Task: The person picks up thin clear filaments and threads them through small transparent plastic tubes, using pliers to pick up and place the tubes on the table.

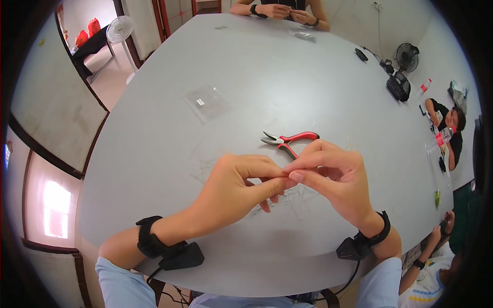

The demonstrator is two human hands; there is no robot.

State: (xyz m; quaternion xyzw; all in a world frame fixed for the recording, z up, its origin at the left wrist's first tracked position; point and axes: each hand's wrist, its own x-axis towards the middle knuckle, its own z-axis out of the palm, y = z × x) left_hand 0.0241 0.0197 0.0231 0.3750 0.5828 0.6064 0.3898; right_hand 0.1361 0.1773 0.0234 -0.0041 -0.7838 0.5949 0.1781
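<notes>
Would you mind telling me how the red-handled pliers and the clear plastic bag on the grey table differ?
The red-handled metal pliers are opaque and brightly coloured; the clear flat plastic bag is see-through. The pliers lie just beyond the right hand; the bag lies farther off, to the left. Both rest untouched on the grey table.

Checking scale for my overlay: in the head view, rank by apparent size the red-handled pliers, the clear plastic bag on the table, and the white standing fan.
1. Clear plastic bag, the widest patch.
2. Red-handled pliers and white standing fan look about alike; the fan stands much farther from the camera, so I will not rank them.
</notes>
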